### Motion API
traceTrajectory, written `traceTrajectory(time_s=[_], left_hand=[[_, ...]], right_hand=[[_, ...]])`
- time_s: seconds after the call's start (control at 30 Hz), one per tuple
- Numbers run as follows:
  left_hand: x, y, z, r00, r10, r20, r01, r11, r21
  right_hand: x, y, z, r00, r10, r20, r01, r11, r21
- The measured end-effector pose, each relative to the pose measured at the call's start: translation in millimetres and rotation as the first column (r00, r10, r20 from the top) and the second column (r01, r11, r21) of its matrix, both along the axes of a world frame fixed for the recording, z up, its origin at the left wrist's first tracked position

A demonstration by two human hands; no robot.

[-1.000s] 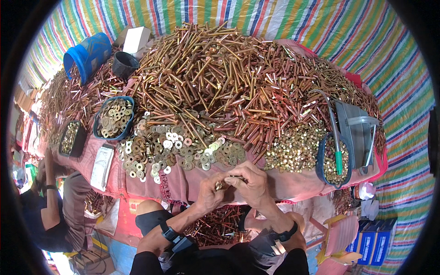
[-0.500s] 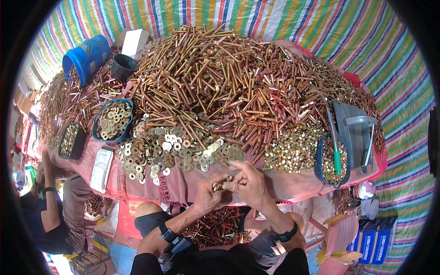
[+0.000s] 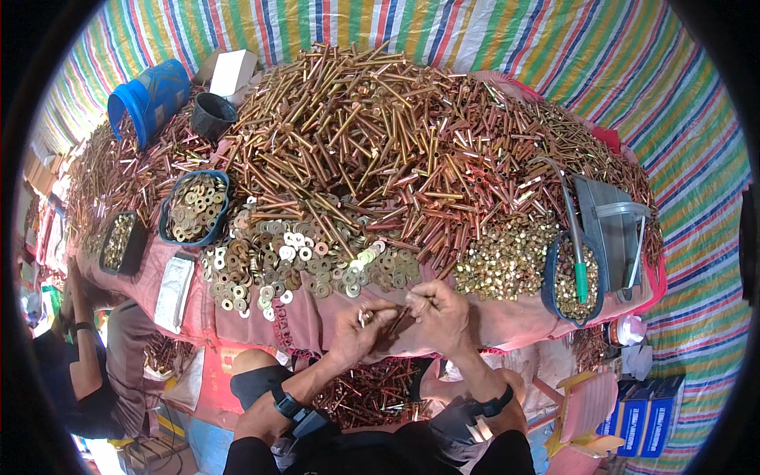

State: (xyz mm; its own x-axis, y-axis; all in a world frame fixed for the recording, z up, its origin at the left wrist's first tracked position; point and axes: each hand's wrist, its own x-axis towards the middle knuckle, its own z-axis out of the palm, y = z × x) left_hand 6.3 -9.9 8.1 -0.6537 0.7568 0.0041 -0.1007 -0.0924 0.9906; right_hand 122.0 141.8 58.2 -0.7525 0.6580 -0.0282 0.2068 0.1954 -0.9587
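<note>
My left hand (image 3: pixel 356 331) is closed in front of the washers, with a small shiny metal piece (image 3: pixel 365 317) showing among its fingers; its exact kind is too small to tell. Close by on the right, my right hand (image 3: pixel 443 315) is closed too, thumb and fingertips pinched together. What it pinches is hidden. A thin, dark reddish shape lies between the two hands, too blurred to name. Beyond them spread loose flat washers (image 3: pixel 317 265), a heap of brassy bolts (image 3: pixel 340 119), reddish metal sleeves (image 3: pixel 467 182) and a pile of small nuts (image 3: pixel 503 257).
A blue tub of washers (image 3: pixel 166 229) and a white block (image 3: pixel 174 293) sit left. On the right are a blue tub of nuts (image 3: pixel 552 297), a green-handled tool (image 3: pixel 581 281) and a grey scoop (image 3: pixel 606 229). Another person (image 3: pixel 83 380) sits far left. Blue boxes (image 3: pixel 653 416) stand lower right.
My hands have parted slightly. The right fingers have curled from spread to pinched, and the brassy pieces seen between the hands no longer show there.
</note>
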Motion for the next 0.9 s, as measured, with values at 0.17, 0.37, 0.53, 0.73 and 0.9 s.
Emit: traceTrajectory(time_s=[0.17, 0.37, 0.53, 0.73, 0.9], left_hand=[[-19, 11, 4, 0.955, 0.205, 0.215, -0.216, 0.976, 0.029], [-8, 6, -2, 0.980, 0.163, 0.116, -0.172, 0.983, 0.065], [-5, 0, -6, 0.980, 0.124, 0.155, -0.140, 0.986, 0.094], [2, 8, -24, 0.990, 0.108, 0.085, -0.118, 0.986, 0.118], [3, 10, -30, 0.993, 0.119, 0.001, -0.117, 0.981, 0.152]], right_hand=[[4, 15, -7, 0.936, 0.325, 0.135, -0.320, 0.946, -0.060], [-12, 17, -21, 0.996, 0.057, 0.064, -0.079, 0.902, 0.425], [-24, 21, -35, 0.993, 0.022, 0.118, -0.087, 0.811, 0.579], [-22, 27, -30, 0.995, 0.038, 0.094, -0.056, 0.980, 0.191], [-11, 23, -3, 0.986, 0.164, -0.038, -0.166, 0.909, -0.381]])
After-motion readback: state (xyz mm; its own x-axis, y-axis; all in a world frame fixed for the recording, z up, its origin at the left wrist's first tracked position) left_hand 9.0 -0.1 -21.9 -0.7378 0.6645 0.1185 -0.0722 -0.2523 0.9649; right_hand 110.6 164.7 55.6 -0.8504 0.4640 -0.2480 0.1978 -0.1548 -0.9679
